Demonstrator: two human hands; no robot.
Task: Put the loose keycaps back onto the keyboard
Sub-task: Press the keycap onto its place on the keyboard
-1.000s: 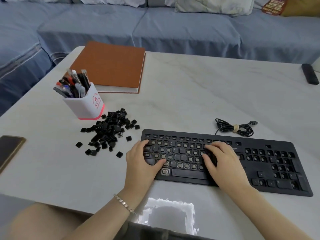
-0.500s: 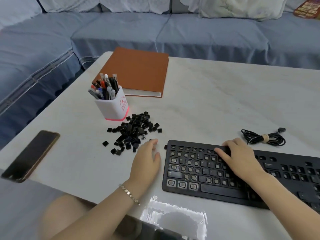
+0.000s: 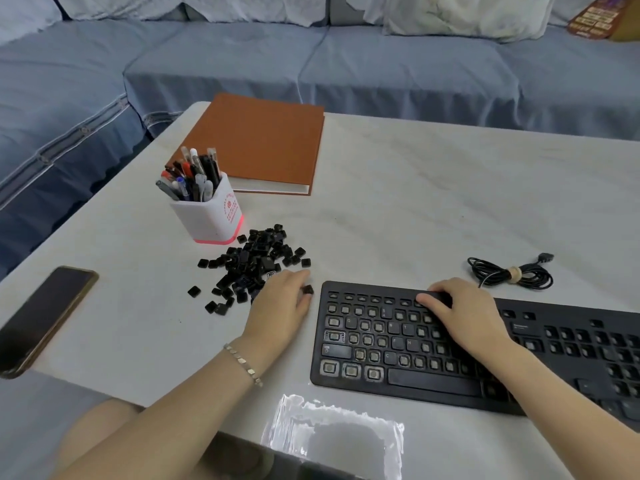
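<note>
The black keyboard (image 3: 433, 382) lies along the near right part of the pale bench (image 3: 415, 209), and much of its left half shows bare sockets where caps are missing, while a few letter keys and the space bar are in place. The right hand (image 3: 464, 313) lies flat on it, fingers stretched out and relaxed over the upper rows, gripping nothing. The loose keycaps (image 3: 256, 261) sit in a scattered black heap just left of the keyboard's far corner, in front of a white pen holder (image 3: 207, 216) stuffed with pens. The left hand (image 3: 280, 306), a bracelet (image 3: 244, 363) on its wrist, rests palm down at the near edge of that heap. One single keycap (image 3: 307, 289) is right at its thumb and fingertips, between heap and keyboard, though I cannot tell whether it is pinched or only touched. A brown notebook (image 3: 259, 143) lies behind the pen holder, a dark phone (image 3: 45, 313) at the bench's left edge, and a coiled cable (image 3: 512, 273) beyond the keyboard.
</note>
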